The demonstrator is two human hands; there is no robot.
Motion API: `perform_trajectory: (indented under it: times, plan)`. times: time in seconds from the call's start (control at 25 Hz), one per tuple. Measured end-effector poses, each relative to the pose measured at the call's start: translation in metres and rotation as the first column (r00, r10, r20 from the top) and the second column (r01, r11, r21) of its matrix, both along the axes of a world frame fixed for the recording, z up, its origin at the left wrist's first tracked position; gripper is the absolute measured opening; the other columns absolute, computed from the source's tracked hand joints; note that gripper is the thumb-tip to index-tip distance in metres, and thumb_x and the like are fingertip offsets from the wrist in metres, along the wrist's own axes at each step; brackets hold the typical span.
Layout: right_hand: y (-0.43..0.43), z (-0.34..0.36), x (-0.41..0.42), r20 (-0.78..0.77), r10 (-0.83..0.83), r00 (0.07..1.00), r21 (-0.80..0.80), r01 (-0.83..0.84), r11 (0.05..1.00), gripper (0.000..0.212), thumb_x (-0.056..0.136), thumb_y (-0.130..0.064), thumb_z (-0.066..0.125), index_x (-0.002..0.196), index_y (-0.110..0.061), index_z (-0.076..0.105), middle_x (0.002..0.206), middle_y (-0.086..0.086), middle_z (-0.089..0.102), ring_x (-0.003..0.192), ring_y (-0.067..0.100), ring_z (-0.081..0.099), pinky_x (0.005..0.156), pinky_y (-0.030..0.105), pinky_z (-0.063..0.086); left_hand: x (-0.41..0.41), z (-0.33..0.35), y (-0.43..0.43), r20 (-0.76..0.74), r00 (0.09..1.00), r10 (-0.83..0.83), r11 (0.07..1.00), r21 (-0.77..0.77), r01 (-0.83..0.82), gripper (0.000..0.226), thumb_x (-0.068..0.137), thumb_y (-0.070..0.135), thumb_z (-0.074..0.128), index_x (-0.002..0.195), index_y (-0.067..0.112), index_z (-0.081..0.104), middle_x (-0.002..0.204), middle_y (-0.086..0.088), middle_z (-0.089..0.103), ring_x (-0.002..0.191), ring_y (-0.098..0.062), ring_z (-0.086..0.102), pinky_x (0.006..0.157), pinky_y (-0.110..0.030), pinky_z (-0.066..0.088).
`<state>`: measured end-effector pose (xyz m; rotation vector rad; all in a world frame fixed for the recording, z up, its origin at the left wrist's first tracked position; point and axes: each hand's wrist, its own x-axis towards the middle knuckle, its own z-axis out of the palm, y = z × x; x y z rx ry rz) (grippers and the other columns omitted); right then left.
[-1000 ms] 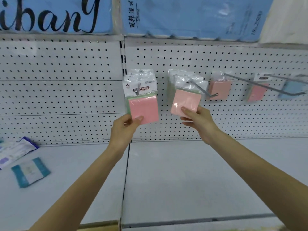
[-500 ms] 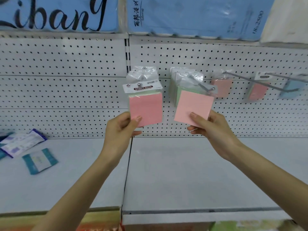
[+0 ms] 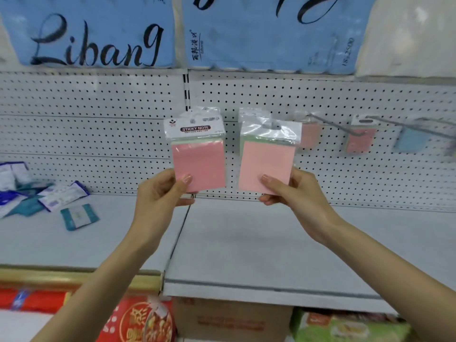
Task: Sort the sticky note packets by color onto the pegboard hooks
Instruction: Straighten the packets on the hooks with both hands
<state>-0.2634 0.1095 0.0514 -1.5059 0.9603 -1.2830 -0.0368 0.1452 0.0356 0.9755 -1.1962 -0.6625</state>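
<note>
My left hand pinches the lower corner of a pink sticky note packet with a white "STICKY NOTE" header, held up in front of the pegboard. My right hand pinches a second pink packet, its clear plastic top turned toward me. More packets with a green edge sit behind each held packet; whether they hang on hooks is hidden. Further right, a pink packet and another pink packet hang on long hooks, and a blue packet hangs at the far right.
A grey shelf runs below the pegboard. Blue and white pouches and a teal pouch lie on its left part. Blue tissue packs fill the shelf above. Boxes and red packaging sit underneath.
Both hands have pulled their pink packets back from the pegboard toward me and lifted them. The right packet has come off its hook. The view has moved back and dropped lower.
</note>
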Motion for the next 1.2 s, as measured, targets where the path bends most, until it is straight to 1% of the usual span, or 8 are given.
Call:
perform_trajectory:
  times: [0.2, 0.28, 0.4, 0.52, 0.72, 0.92, 1.04, 1.2]
  plan:
    - [0.035, -0.008, -0.058, 0.010, -0.032, 0.999, -0.002, 0.032, 0.999, 0.020, 0.089, -0.012, 0.062, 0.109, -0.011, 0.059, 0.082, 0.003, 0.069, 0.060, 0.017, 0.065, 0.062, 0.027, 0.055, -0.056, -0.004, 0.037, -0.079, 0.997, 0.000, 1.000, 0.001, 0.001, 0.011, 0.091, 0.009, 0.056, 0.089, 0.011, 0.067, 0.071, -0.001, 0.069, 0.066, -0.016, 0.068, 0.062, -0.023, 0.056]
    - [0.045, -0.013, -0.085, 0.022, -0.059, 0.998, 0.024, 0.058, 0.998, 0.019, 0.093, -0.013, 0.057, 0.112, -0.012, 0.056, 0.087, 0.005, 0.068, 0.062, 0.017, 0.065, 0.060, 0.027, 0.054, -0.081, -0.009, 0.047, -0.116, 0.993, -0.002, 1.000, 0.024, 0.005, 0.012, 0.091, 0.008, 0.055, 0.091, 0.010, 0.068, 0.074, -0.005, 0.069, 0.066, -0.018, 0.069, 0.064, -0.023, 0.056]
    - [0.051, -0.017, -0.123, 0.059, -0.115, 0.992, 0.052, 0.112, 0.992, 0.020, 0.096, -0.015, 0.052, 0.116, -0.014, 0.053, 0.093, 0.009, 0.067, 0.065, 0.020, 0.067, 0.059, 0.027, 0.053, -0.117, -0.016, 0.055, -0.168, 0.986, -0.016, 0.999, 0.040, 0.023, 0.013, 0.092, 0.007, 0.055, 0.091, 0.009, 0.068, 0.073, -0.003, 0.069, 0.066, -0.019, 0.069, 0.065, -0.023, 0.057]
    - [0.045, -0.015, -0.144, 0.062, -0.154, 0.986, 0.071, 0.149, 0.986, 0.019, 0.097, -0.016, 0.050, 0.115, -0.014, 0.052, 0.092, 0.008, 0.067, 0.066, 0.020, 0.067, 0.059, 0.026, 0.053, -0.139, -0.014, 0.048, -0.137, 0.990, -0.031, 0.997, 0.066, 0.041, 0.012, 0.092, 0.010, 0.056, 0.090, 0.010, 0.068, 0.074, -0.001, 0.070, 0.069, -0.021, 0.070, 0.067, -0.024, 0.058]
    - [0.016, -0.004, -0.154, 0.079, -0.158, 0.984, 0.059, 0.154, 0.986, 0.017, 0.097, -0.015, 0.050, 0.113, -0.013, 0.053, 0.089, 0.009, 0.066, 0.065, 0.021, 0.066, 0.060, 0.027, 0.055, -0.149, 0.010, 0.004, -0.132, 0.990, -0.057, 0.997, 0.040, 0.063, 0.013, 0.092, 0.011, 0.056, 0.089, 0.011, 0.068, 0.077, -0.006, 0.069, 0.067, -0.018, 0.069, 0.065, -0.021, 0.056]
    - [-0.020, 0.004, -0.156, 0.034, -0.159, 0.987, 0.020, 0.159, 0.987, 0.019, 0.097, -0.015, 0.051, 0.115, -0.012, 0.053, 0.089, 0.011, 0.066, 0.064, 0.020, 0.066, 0.061, 0.028, 0.055, -0.153, 0.020, -0.050, -0.137, 0.988, -0.067, 0.997, 0.024, 0.071, 0.012, 0.092, 0.012, 0.057, 0.093, 0.011, 0.069, 0.072, 0.000, 0.072, 0.068, -0.018, 0.069, 0.066, -0.022, 0.057]
    - [-0.028, -0.002, -0.158, 0.041, -0.156, 0.987, 0.022, 0.155, 0.988, 0.018, 0.096, -0.014, 0.051, 0.114, -0.010, 0.054, 0.085, 0.010, 0.066, 0.063, 0.021, 0.065, 0.062, 0.029, 0.056, -0.157, 0.017, -0.067, -0.111, 0.989, -0.096, 0.995, 0.017, 0.098, 0.012, 0.091, 0.011, 0.057, 0.090, 0.011, 0.068, 0.073, -0.005, 0.071, 0.066, -0.018, 0.069, 0.063, -0.021, 0.056]
    - [-0.036, -0.010, -0.160, 0.084, -0.144, 0.986, 0.034, 0.141, 0.989, 0.017, 0.096, -0.012, 0.051, 0.112, -0.008, 0.055, 0.083, 0.013, 0.066, 0.063, 0.023, 0.064, 0.060, 0.028, 0.056, -0.160, 0.014, -0.083, -0.049, 0.993, -0.112, 0.994, 0.009, 0.112, 0.013, 0.090, 0.010, 0.057, 0.090, 0.000, 0.065, 0.080, -0.012, 0.069, 0.065, -0.019, 0.070, 0.063, -0.022, 0.055]
